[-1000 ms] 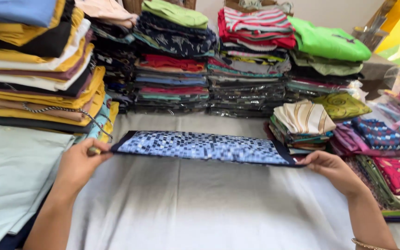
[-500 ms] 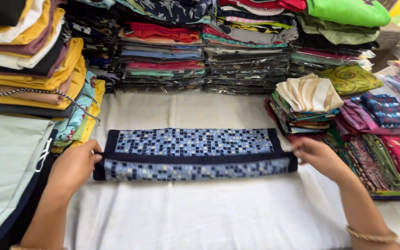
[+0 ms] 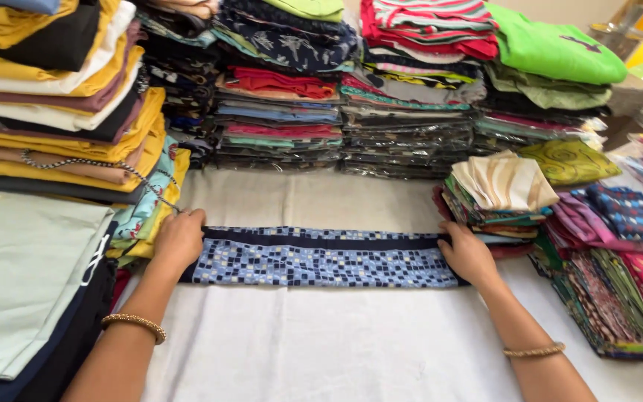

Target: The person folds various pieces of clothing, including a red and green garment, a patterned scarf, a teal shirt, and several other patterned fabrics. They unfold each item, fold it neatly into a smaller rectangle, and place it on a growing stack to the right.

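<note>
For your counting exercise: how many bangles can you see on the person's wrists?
2: one bangle on the left wrist, beside the pale folded cloth, and one on the right wrist, near the patterned stacks. None seems hidden.

Front: you have open white counter [image 3: 336, 350] before the folded blue cloth [image 3: 321, 260].
Behind: garment stacks [image 3: 403, 112] wall you off.
Left: yellow pile [image 3: 61, 112] crowds you.
Right: small stack [image 3: 500, 193] blocks you.

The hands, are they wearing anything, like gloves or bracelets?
No gloves and no sleeves in view. The left hand has a thick, beaded-looking gold bangle on its wrist. The right hand has a thinner gold bangle. No rings can be made out.
</note>
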